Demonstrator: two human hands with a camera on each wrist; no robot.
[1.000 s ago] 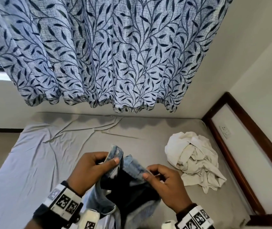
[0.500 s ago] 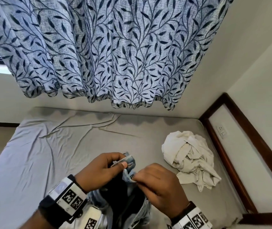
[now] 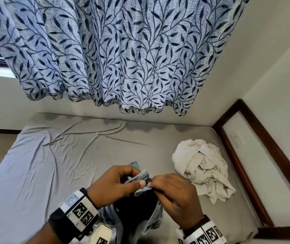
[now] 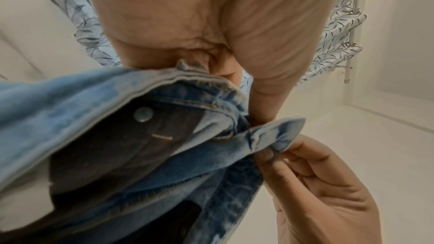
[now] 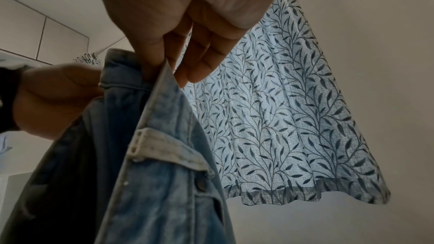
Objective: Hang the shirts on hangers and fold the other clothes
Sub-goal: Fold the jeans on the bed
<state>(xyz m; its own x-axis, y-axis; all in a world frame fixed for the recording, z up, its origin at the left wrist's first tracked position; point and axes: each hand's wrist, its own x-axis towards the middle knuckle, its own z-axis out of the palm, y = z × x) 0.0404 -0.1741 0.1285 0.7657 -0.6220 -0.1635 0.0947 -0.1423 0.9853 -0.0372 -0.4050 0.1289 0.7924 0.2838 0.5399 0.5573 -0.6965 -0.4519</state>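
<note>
The left hand [image 3: 116, 186] and the right hand [image 3: 174, 196] are meeting close together above the bed [image 3: 52, 173], and both are pinching the top edge of the denim garment [image 3: 140, 210] at its dark button [image 3: 147, 180]. The garment is hanging down between the 2 wrists. A crumpled white cloth [image 3: 200, 166] is lying on the bed to the right, near the wooden frame [image 3: 264, 155], under the leaf-pattern curtain [image 3: 123, 59].

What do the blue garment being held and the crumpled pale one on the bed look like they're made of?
Blue garment: looks like washed denim, given its faded blue weave, thick stitched seams and metal rivets. Pale garment: probably thin, matte cotton-like cloth, cream and softly creased; the exact fibre is unclear.
</note>
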